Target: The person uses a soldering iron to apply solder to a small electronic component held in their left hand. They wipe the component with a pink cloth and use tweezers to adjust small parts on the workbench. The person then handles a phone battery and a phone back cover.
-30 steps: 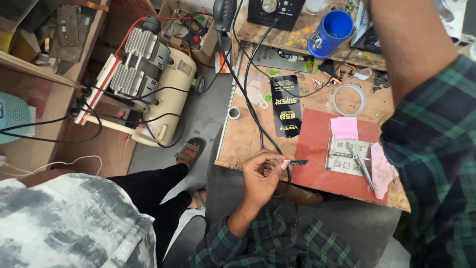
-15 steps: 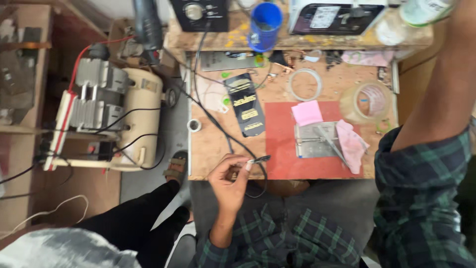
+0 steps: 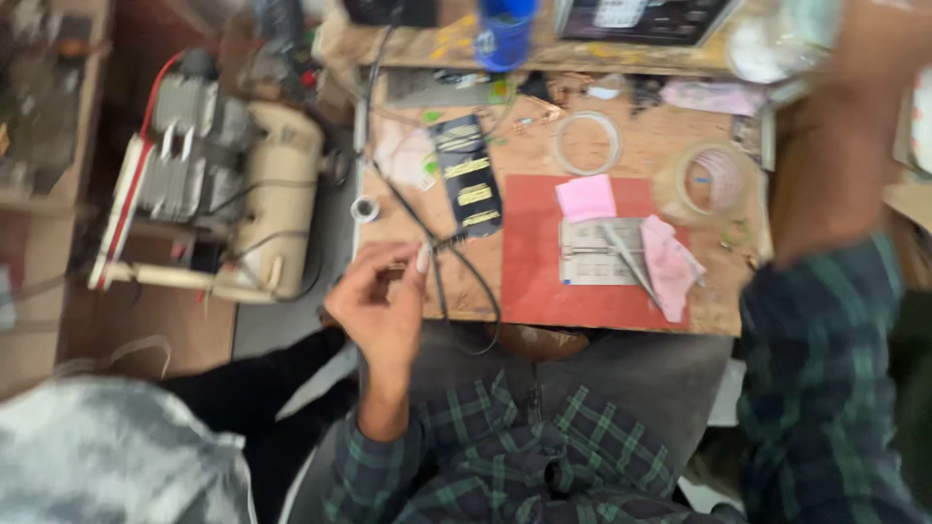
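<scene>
My left hand [image 3: 383, 306] is at the front left of the wooden table [image 3: 524, 146], its fingers pinched on the end of a thin black cable [image 3: 442, 281] that loops off the table edge and runs up toward the back. A black packet with yellow print [image 3: 469, 175] lies just beyond the fingers. To their right lies a red mat [image 3: 539, 281] carrying a grey metal plate [image 3: 587, 254], tweezers [image 3: 626, 257], a pink note [image 3: 585, 197] and a pink cloth [image 3: 672, 264]. My right forearm [image 3: 835, 146] reaches up past the top right; its hand is out of view.
A beige and grey motor unit [image 3: 228, 184] with red and black wires stands left of the table. Two clear tape rolls [image 3: 587, 143] [image 3: 709, 180], a blue cup [image 3: 502, 34] and a small metal ring [image 3: 365, 209] are on the table. Another person in pale clothing [image 3: 107, 461] sits lower left.
The view has tilted and blurred. My left hand has drawn the cable end left, off the red mat's edge toward the black packet. My right arm stays raised at the right.
</scene>
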